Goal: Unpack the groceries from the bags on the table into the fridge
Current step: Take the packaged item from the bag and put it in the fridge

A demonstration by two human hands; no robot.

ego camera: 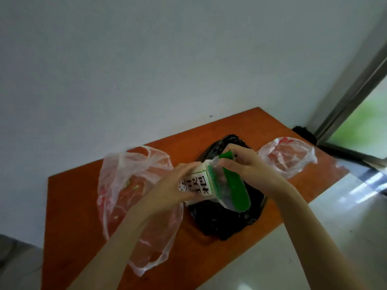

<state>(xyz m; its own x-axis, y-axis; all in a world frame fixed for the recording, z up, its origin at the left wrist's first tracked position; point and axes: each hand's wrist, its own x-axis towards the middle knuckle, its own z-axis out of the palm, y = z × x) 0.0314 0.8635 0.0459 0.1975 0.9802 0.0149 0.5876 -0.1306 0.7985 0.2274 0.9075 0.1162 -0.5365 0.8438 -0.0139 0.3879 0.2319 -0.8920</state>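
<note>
Above the orange table [69, 206] I hold two packages over a black plastic bag [222, 220]. My left hand [173, 185] grips a white carton [196, 186] with black characters on its side. My right hand [245, 164] pinches the top of a green packet [234, 185] wrapped in clear plastic, which touches the carton. A clear, crumpled bag [134, 197] lies on the table to the left. Another clear bag [289, 155] sits at the right end of the table. The fridge is not in view.
A white wall runs behind the table. A window with a metal frame [354, 91] stands at the right, with a dark object [303, 132] below it. Pale glossy floor [335, 216] lies to the right of the table.
</note>
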